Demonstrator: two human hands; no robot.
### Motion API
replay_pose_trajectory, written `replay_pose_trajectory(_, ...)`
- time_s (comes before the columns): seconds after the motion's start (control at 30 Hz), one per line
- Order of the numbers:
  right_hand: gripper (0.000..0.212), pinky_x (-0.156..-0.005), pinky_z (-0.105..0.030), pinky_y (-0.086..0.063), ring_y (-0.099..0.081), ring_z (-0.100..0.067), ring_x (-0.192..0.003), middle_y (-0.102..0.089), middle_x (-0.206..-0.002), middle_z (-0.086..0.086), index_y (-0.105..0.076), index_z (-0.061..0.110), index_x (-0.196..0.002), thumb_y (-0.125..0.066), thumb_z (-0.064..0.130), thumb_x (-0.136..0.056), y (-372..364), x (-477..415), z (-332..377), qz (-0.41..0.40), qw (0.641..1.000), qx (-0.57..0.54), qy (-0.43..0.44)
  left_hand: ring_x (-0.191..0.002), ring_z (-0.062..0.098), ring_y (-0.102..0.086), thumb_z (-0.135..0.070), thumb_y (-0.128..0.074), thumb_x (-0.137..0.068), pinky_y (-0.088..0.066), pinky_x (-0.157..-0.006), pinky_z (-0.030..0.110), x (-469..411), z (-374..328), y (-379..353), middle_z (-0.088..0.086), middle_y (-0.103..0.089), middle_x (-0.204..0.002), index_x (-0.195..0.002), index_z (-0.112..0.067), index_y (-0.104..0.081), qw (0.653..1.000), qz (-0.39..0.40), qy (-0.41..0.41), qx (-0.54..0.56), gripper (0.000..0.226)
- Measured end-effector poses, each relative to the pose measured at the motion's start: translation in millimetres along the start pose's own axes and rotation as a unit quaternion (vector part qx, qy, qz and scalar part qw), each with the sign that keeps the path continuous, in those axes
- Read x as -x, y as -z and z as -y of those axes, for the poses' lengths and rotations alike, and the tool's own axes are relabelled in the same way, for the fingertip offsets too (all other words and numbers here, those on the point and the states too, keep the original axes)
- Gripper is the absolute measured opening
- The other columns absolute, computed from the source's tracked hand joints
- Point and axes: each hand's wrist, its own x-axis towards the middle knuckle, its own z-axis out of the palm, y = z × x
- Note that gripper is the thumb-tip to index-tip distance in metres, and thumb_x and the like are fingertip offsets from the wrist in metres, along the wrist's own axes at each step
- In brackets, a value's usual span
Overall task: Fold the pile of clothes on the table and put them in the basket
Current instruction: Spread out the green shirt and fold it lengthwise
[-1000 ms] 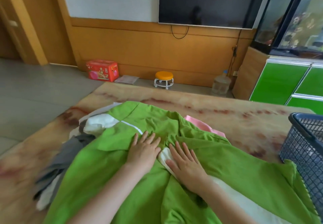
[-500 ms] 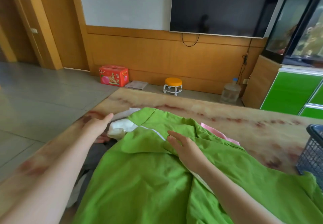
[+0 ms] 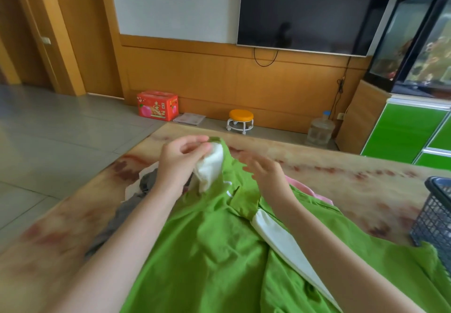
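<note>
**Setting:** home living room.

**Evidence:**
- Large black flat-screen television (image 3: 310, 10), wall-mounted, upper centre.
- Glass fish tank (image 3: 415, 39) above glossy green cabinet doors (image 3: 405, 132), right edge.
- Honey-coloured wood wall panelling (image 3: 219, 81), centre.
- Grey tiled floor (image 3: 48, 142), left.
- Along the wall foot: red printed cardboard box (image 3: 157, 105), small orange-topped stool on white castors (image 3: 240, 120), clear plastic water jug (image 3: 320, 131).
- Foreground: beige marble-patterned table (image 3: 341, 183) bearing a green and white cloth garment (image 3: 214, 251) among household laundry.
</note>
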Motion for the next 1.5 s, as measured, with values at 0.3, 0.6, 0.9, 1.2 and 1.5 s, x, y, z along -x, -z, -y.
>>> replay_pose_trajectory(0.3,0.035,-0.078,-0.029,-0.047,-0.064,-0.021,-0.09,-0.07,-0.097,-0.007,-0.071,0.009,-0.105,-0.068,0.037,-0.084,3,0,-26,0.13,0.966,0.209,-0.082,-0.067,0.004,-0.067,-0.007,-0.077,-0.073,-0.052,-0.062,0.022,86,51,-37,-0.008,-0.071,-0.071,-0.117,-0.019,-0.044,0.967,0.2,0.096,-0.123,0.056)
replay_pose_trajectory(0.6,0.006,-0.066,-0.027,-0.05,-0.059,-0.009,-0.073,-0.065,-0.081,0.01,-0.072,0.022,-0.084,-0.067,0.021,-0.085,13,12,-55,-0.006,0.975,0.213,-0.057,-0.087,0.006,-0.06,-0.025,-0.063,-0.089,-0.042,-0.069,0.01,47,34,-7,-0.008,-0.065,-0.095,-0.098,-0.018,-0.065,0.946,0.094,0.003,-0.31,0.012)
replay_pose_trajectory(0.9,0.013,-0.082,-0.029,-0.048,-0.058,-0.013,-0.091,-0.061,-0.08,0.016,-0.066,0.028,-0.078,-0.066,0.018,-0.086,59,45,-83,0.034,0.955,0.284,-0.082,-0.061,-0.012,-0.055,-0.017,-0.074,-0.08,-0.038,-0.064,0.001,33,51,-30,-0.021,-0.058,-0.073,-0.094,-0.015,-0.073,0.935,0.161,0.077,-0.307,0.015)
replay_pose_trajectory(1.2,0.026,-0.075,-0.021,-0.042,-0.057,-0.013,-0.093,-0.064,-0.106,0.006,-0.068,0.021,-0.113,-0.062,0.031,-0.089,42,-5,-32,0.012,0.987,0.16,0.012,-0.057,-0.006,-0.057,-0.012,-0.075,-0.076,-0.04,-0.058,0.019,49,20,-61,-0.024,-0.064,-0.063,-0.075,-0.041,-0.063,0.988,0.047,-0.038,-0.139,0.032)
replay_pose_trajectory(1.5,0.016,-0.04,-0.011,-0.03,-0.038,0.001,-0.034,-0.052,-0.047,0.01,-0.066,0.023,-0.073,-0.065,0.023,-0.088,53,6,-45,0.129,0.975,0.151,-0.098,-0.086,0.011,-0.067,-0.018,-0.068,-0.084,-0.049,-0.078,0.018,59,27,-72,0.003,-0.071,-0.091,-0.107,-0.019,-0.065,0.968,0.205,0.115,-0.088,0.023)
